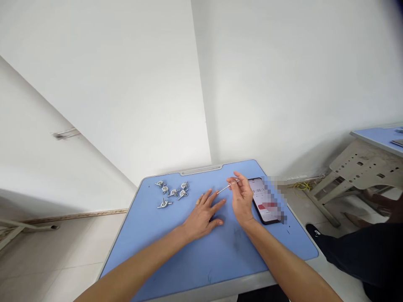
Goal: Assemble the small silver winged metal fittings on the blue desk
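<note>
My left hand (203, 216) lies palm down on the blue desktop (189, 260), its fingers spread and a ring on one of them. Between the fingertips of my right hand (242, 200) is a thin silver metal rod (223, 189), slanting down to the left. Its lower end comes close to my left fingertips; whether they touch I cannot tell. The rod's upper end is partly hidden by my right fingers. Left of my hands lie several small silver metal fittings (173, 193), with one fitting (164, 204) a little nearer to me.
A phone (260, 201) with a timer on its screen lies just right of my right hand, partly pixelated. Beyond the desk stands a white wall (151, 92). At the right are another desk (378, 136), a person's dark-clothed leg (352, 247) and a yellow cord (301, 187) on the floor.
</note>
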Motion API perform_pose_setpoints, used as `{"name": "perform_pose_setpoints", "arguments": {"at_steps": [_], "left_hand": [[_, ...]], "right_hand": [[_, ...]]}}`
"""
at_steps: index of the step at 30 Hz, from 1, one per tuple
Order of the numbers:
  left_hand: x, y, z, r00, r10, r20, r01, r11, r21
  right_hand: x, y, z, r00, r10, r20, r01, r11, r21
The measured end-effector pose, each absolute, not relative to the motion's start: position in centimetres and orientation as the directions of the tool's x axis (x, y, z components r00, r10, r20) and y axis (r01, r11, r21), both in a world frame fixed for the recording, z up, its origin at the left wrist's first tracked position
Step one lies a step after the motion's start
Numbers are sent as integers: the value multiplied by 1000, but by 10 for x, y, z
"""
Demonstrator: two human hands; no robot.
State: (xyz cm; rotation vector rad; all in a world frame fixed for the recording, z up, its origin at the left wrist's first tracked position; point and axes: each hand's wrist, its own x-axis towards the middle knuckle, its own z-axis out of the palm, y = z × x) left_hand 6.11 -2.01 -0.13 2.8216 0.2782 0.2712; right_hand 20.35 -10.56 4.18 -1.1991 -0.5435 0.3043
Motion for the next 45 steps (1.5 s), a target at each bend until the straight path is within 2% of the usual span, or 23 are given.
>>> {"name": "perform_pose_setpoints", "arguments": {"at_steps": [4,8,14,19,21,23,25,27,29,31,36,38,41,43,45], "left_hand": [[83,-9,0,973,188,134,128,-924,361],[109,8,-3,956,211,202,106,-896,431],[148,33,-4,926,259,275,132,-904,406],[131,36,18,879,298,373,156,-918,366],[107,42,35,822,368,434,243,-917,317],[81,53,52,736,545,402,474,-839,269],[62,66,62,637,730,248,706,-682,192],[52,77,64,611,786,100,772,-619,145],[51,84,61,621,783,14,774,-616,145],[55,87,59,638,770,-10,760,-628,168],[46,67,72,696,717,45,685,-681,258],[33,46,73,745,666,37,616,-709,344],[13,9,62,871,491,16,395,-719,571],[3,-11,50,902,431,27,322,-712,623],[-3,-21,38,900,434,43,321,-725,609]], "right_hand": [[212,-114,55,859,453,240,66,367,-928],[216,-116,57,868,445,218,66,331,-941],[219,-112,49,859,471,203,53,313,-948],[220,-112,50,855,490,171,21,297,-955],[218,-113,52,863,483,150,-6,307,-952],[216,-113,54,863,486,136,-35,325,-945],[213,-113,55,852,505,137,-49,339,-939],[212,-113,55,839,524,145,-49,338,-940],[211,-113,53,833,535,145,-42,323,-946],[211,-113,52,827,543,150,-28,305,-952],[209,-115,52,797,582,165,6,265,-964],[204,-116,51,771,612,179,16,262,-965],[190,-117,48,691,688,224,47,266,-963],[178,-118,45,599,751,280,115,265,-957],[168,-120,42,486,794,365,235,283,-930]]}}
